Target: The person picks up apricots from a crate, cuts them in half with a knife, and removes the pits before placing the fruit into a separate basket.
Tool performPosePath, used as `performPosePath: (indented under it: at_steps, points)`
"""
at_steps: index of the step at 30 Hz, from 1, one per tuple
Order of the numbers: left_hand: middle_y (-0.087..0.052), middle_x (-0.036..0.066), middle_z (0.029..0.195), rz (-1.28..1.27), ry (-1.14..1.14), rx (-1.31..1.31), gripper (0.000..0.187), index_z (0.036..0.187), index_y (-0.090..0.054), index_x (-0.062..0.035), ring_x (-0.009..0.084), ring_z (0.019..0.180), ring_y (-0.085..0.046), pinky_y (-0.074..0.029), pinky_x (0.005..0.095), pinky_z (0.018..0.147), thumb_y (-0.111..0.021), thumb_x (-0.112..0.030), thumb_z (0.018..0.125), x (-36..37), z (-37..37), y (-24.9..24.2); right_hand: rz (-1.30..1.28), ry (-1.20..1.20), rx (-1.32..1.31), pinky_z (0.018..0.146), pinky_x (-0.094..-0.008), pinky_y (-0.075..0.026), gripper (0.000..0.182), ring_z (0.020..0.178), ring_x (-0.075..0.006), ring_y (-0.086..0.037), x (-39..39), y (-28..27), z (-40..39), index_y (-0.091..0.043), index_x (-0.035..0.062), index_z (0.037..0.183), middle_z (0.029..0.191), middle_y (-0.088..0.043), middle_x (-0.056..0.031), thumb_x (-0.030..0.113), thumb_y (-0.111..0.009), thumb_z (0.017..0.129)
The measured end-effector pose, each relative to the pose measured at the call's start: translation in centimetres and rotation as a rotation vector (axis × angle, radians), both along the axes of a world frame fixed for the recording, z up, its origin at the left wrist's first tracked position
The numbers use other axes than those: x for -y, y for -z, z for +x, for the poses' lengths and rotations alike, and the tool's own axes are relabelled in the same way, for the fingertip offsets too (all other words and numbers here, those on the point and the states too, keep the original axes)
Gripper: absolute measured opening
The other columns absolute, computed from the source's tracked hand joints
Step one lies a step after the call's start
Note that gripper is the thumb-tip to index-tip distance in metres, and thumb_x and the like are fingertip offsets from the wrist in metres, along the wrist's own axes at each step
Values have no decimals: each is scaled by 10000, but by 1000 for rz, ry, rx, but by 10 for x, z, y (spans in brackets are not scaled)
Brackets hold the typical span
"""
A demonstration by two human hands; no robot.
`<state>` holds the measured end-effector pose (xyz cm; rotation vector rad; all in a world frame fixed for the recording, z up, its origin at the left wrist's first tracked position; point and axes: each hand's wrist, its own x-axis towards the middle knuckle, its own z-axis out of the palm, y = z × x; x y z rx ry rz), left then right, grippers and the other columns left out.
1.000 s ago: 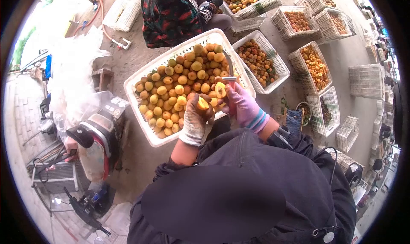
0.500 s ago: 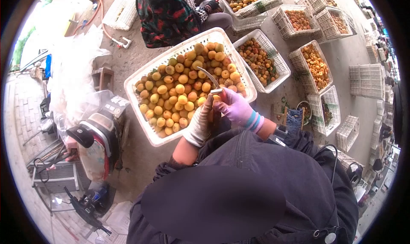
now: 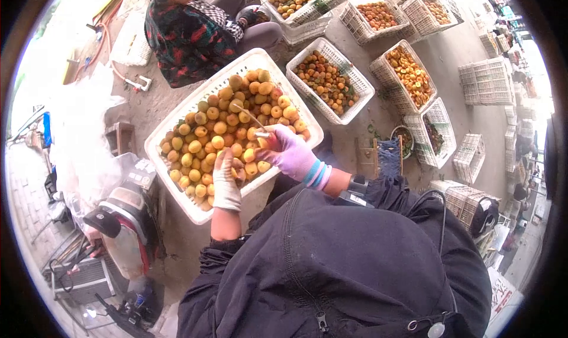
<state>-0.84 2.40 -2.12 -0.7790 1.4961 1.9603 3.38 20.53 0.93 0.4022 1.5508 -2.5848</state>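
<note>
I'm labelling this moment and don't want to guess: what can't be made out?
All in the head view:
Left hand: any held item, hidden by its fingers.
Curved blade: its near end, covered by the right hand.
Near crate: lower contents, hidden by upper fruit.
Red-lettered sign: wording too small, blurred.

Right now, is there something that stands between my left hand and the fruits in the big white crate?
Nothing visible stands between your left hand and the fruits in the crate. The knife in your right hand reaches over fruits farther out and slightly to the right.
</note>
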Motion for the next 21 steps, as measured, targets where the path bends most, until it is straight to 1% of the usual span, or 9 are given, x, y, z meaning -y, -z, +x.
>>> performPosePath:
  at_steps: [2,3,6,9,11,14,15,18,21]
  points:
    - [-613,14,783,139,-175,129,340,1138,-611,-101,68,494,-462,-303,174,383,-696,-280,862,-3,-3,8,486,-23,-107,839,-264,-474,466,911,-119,-566,-4,2,4,-517,10,1211,1019,-563,-33,91,-750,816]
    - [-630,33,839,186,-199,144,335,1146,-607,-88,77,533,-495,-361,170,414,-686,-259,869,-7,-4,10,509,-61,-22,838,-274,-472,481,917,-130,-554,-6,1,5,-500,7,1230,982,-554,-39,78,-742,820]
    - [-636,104,1094,352,-130,153,338,1179,-572,-63,159,871,-643,-569,237,679,-659,-220,893,-17,-5,13,283,-36,34,922,-274,-466,468,1046,-146,-569,-10,11,7,-485,6,1240,1088,-584,-62,70,-717,839]
    - [-620,118,1166,280,-122,9,387,1206,-539,-56,193,1013,-621,-564,300,783,-661,-255,898,-48,-1,3,165,-46,73,958,-278,-455,484,1109,-159,-562,-23,19,8,-465,5,1277,1138,-599,-85,84,-697,861]
    - [-615,124,1192,122,-59,-163,450,1258,-499,-56,216,1066,-602,-525,338,895,-649,-295,908,-61,0,-2,132,-72,186,962,-282,-443,558,1107,-172,-565,-34,15,9,-444,7,1322,1170,-601,-102,195,-711,869]
    - [-582,122,1257,187,-24,-229,517,1329,-449,-61,222,1098,-587,-500,330,936,-628,-323,922,-96,4,-21,284,-156,233,966,-294,-433,649,1108,-178,-558,-57,2,10,-442,2,1326,1181,-593,-110,324,-734,845]
    - [-551,110,1303,163,113,-297,570,1383,-406,-69,221,1183,-536,-465,332,984,-600,-362,934,-107,9,-26,130,-114,126,974,-315,-425,706,1129,-194,-542,-56,21,15,-442,1,1328,1189,-580,-126,397,-738,824]
    - [-369,107,1464,326,234,-280,764,1479,-270,-86,236,1363,-337,-315,375,1112,-454,-584,930,-142,17,-30,386,-178,112,1001,-326,-399,653,1161,-208,-514,-87,7,14,-445,5,1325,1211,-566,-133,304,-745,827]
    - [-260,121,1521,393,363,-277,924,1508,-178,-89,285,1393,-273,-224,400,1150,-383,-726,870,-181,22,-54,168,-103,116,1000,-330,-397,594,1144,-196,-512,-116,14,28,-465,-4,1298,1217,-566,-121,256,-734,838]
